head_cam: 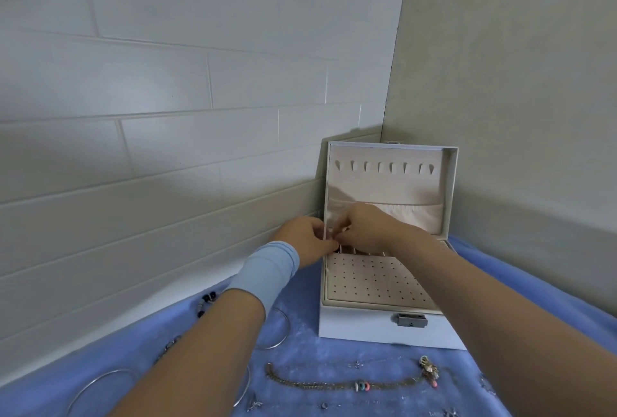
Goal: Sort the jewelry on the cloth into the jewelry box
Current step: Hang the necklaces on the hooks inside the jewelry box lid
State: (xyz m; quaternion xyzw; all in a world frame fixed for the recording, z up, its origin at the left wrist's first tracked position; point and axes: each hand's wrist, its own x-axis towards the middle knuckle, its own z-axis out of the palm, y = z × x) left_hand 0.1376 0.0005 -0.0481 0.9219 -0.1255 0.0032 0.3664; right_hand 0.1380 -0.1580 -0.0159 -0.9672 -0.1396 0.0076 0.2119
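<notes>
Left hand [307, 239] and right hand [364, 229] are curled together over the open white jewelry box [360, 326]; any grasp cannot be told. A thin silver bangle [287, 328] is half-hidden by the forearm [207, 343].

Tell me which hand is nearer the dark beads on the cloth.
Left. The left hand is at the box's back-left corner, above and right of the beads; the right hand is farther right, over the box.
</notes>
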